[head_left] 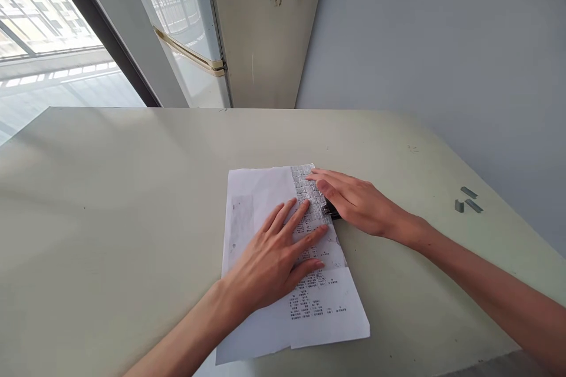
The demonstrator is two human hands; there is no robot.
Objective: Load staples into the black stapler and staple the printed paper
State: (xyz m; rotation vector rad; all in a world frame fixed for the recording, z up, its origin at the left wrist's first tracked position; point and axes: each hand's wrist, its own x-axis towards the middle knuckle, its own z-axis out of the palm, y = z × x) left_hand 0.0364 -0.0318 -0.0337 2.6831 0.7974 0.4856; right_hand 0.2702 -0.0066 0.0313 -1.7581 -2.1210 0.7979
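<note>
The white paper (272,327) lies flat at the middle of the table (110,235), its long sides running roughly from 6 to 12 o'clock. A printed part (318,300) takes up its 3 o'clock side, and on that margin, between 1 and 2 o'clock, a black clip (335,212) sits partly hidden under a hand. The left hand (274,256) comes in from 7 o'clock and rests palm down on the paper, fingers spread and holding nothing. The right hand (365,203) comes in from 4 o'clock, its fingers nearly straight and together over the margin and the clip; whether it grips the clip cannot be told.

The paper's edges stand well apart from the table's far edge at 12 o'clock. The widest stretch of tabletop for moving runs out toward 9 o'clock; toward 3 o'clock the right forearm crosses it. Three grey strips (474,206) lie near one another between 2 and 3 o'clock, close to the table's slanting right edge.

The surface is pale and smooth with a few small dark specks. Beyond it, a grey wall (420,35) rises at 1 o'clock, a cream cabinet (260,41) with brownish marks and a gold handle (190,56) just before 12, and a bright window (44,6) toward 10.
</note>
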